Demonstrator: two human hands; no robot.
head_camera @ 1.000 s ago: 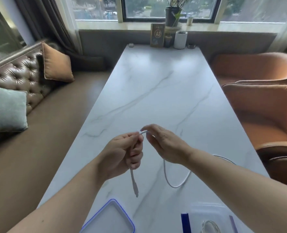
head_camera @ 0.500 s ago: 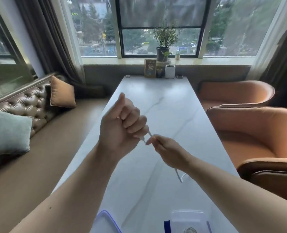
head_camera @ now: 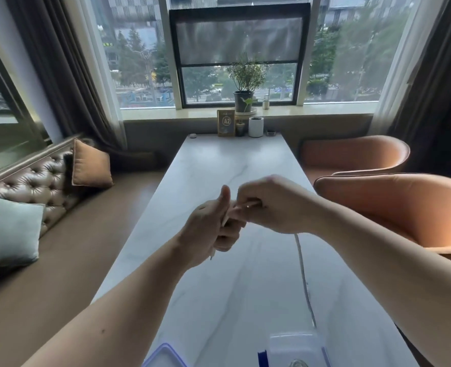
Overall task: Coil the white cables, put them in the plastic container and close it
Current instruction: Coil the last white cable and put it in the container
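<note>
Both hands are raised above the white marble table [head_camera: 232,165], touching each other. My left hand [head_camera: 213,229] is closed around one end of the white cable, thumb up. My right hand [head_camera: 274,205] pinches the same white cable [head_camera: 302,271] just beside it; the loose length hangs down from under that hand toward the near edge. The clear plastic container [head_camera: 295,345] with blue clips stands open at the bottom edge, and a bit of coiled cable shows inside it. Its blue-rimmed lid [head_camera: 164,357] lies to the left.
A tufted brown sofa [head_camera: 33,181] with cushions runs along the left side. Two orange armchairs [head_camera: 393,205] stand on the right. At the table's far end are a sign card [head_camera: 226,123], a white cup [head_camera: 256,126] and a potted plant [head_camera: 244,99] by the window.
The view has tilted up toward the window. My right hand has risen level with my left and come against it, drawing the cable up so more of it hangs straight down.
</note>
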